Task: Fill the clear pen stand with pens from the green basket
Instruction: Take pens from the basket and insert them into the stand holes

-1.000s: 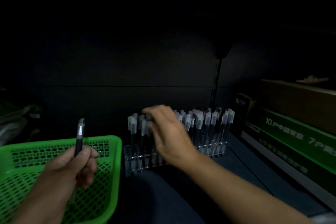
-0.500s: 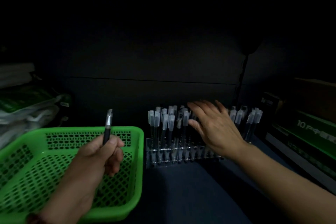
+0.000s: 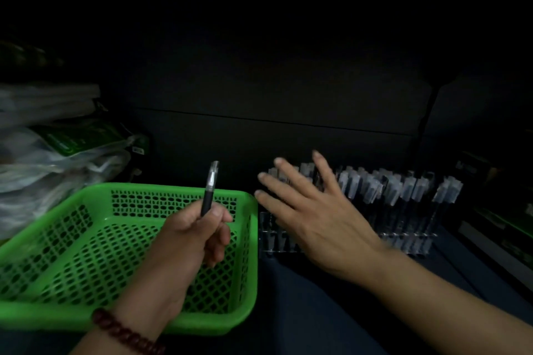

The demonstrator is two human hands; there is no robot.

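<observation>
Black pen (image 3: 208, 196) upright, pinched in left fingers (image 3: 219, 215); right fingers (image 3: 278, 202) splayed, empty, before pen stand (image 3: 403, 241).

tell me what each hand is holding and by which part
The left hand holds a pen by its lower barrel, capped end up. The right hand is open and holds nothing.
</observation>
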